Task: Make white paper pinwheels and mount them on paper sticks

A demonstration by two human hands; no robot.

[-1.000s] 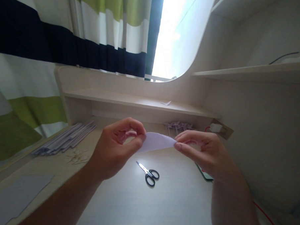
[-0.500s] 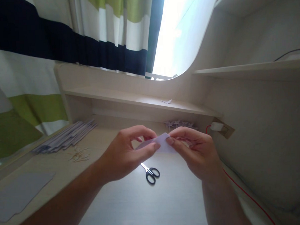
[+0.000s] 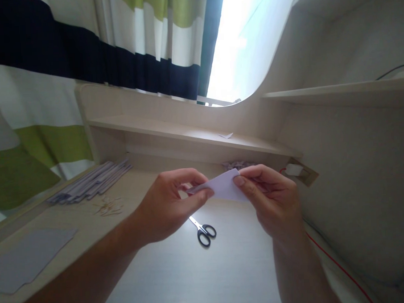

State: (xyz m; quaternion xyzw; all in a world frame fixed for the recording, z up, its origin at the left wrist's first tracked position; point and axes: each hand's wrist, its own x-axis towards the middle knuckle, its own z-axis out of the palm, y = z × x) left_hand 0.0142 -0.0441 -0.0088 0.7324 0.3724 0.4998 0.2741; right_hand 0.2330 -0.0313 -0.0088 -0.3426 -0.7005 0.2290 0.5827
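L grip (image 3: 171, 206) pinched, R grip (image 3: 274, 199) ditto, arms (image 3: 104, 258) fwd

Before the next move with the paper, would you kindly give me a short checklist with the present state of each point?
1. Left hand has hold of the paper: ok, thumb and fingers pinch its left part.
2. Right hand has hold too: ok, thumb and fingers pinch its right part.
3. Scissors set down: ok, they lie on the desk.
4. Scissors wholly in view: not ok, the left hand hides the blade tips.
5. Paper's far face free of marks: cannot tell, it is turned away.
6. Loose sheet out of the hands: ok, it lies at the desk's left.
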